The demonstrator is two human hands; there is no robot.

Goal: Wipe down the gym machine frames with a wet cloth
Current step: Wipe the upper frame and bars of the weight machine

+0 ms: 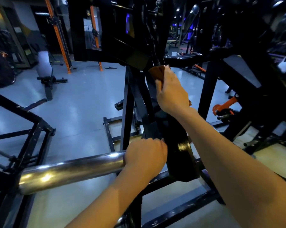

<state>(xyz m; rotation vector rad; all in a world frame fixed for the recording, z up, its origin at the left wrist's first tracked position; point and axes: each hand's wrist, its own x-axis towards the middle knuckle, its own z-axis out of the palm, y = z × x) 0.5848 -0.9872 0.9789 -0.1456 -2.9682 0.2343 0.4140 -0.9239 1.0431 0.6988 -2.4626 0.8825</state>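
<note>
A black machine frame [137, 89] fills the middle of the gym, its beams running up and across over a pale shiny floor [83, 99]. An orange rack [60, 38] stands well behind it on the left. Low in front, a chrome bar [70, 171] juts out sideways, and the left hand [145, 155] has its fingers wrapped round the bar's inner end. Higher up, the right hand [171, 92] grips a small brown cloth [157, 72], pressing it against a slanted beam.
</note>
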